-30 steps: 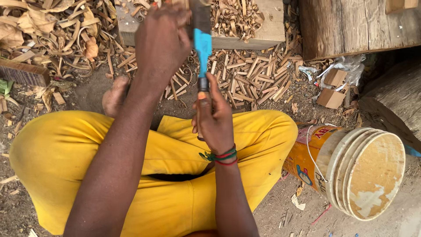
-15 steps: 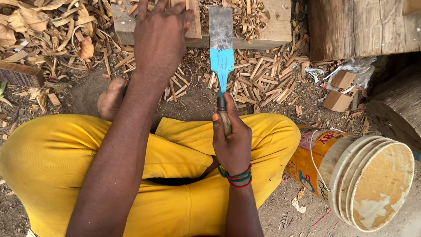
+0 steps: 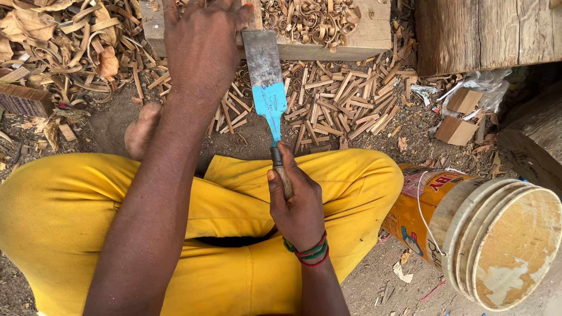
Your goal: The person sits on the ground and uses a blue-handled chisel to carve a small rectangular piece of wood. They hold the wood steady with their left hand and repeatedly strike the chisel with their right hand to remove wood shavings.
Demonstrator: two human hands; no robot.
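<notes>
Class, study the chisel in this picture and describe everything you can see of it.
The chisel has a broad, flat metal blade, dull grey at the wide far end and painted bright blue where it narrows toward the handle. The handle looks wooden, brown and rounded. The right hand grips the handle over the yellow trousers. The blade points away from the person, its wide end against the wooden block, beside the left hand resting there. Its cutting edge is hard to make out.
</notes>
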